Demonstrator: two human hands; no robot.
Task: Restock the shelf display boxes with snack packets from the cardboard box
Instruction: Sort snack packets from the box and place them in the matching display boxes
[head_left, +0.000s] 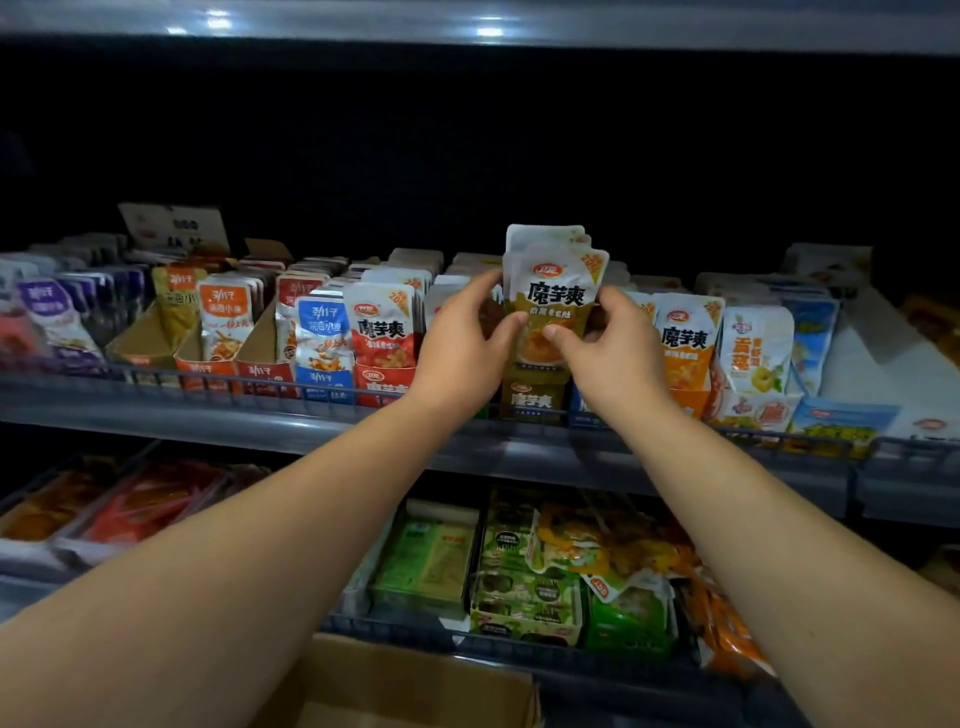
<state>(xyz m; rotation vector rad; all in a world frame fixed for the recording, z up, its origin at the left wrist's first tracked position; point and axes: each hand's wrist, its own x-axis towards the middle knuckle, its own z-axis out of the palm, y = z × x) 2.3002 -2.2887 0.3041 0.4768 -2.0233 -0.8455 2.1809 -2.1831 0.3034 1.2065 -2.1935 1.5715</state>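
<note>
Holding: a small stack of olive-gold snack packets (553, 296) stands upright between both hands, just above the olive display box (532, 397) at the front edge of the upper shelf (291, 415), and is not yet seated in it.
Left hand: the left hand (462, 343) pinches the stack's left side, thumb on the front and fingers (483, 286) curled round behind.
Right hand: the right hand (608, 343) pinches the right side the same way, thumb on the printed face.
Olive box: only its front panel shows. The stack and hands hide how full it is.
Neighbours: the red display box (382, 389) to the left and the orange display box (693, 397) to the right both look well filled with upright packets.
Cardboard box: the cardboard box (415, 686) sits open below the lower shelf (395, 626). Its contents are out of sight.
Progress: probably mid-task. This stack is left to push down into its box, and whether further loads follow depends on the hidden supply.
</note>
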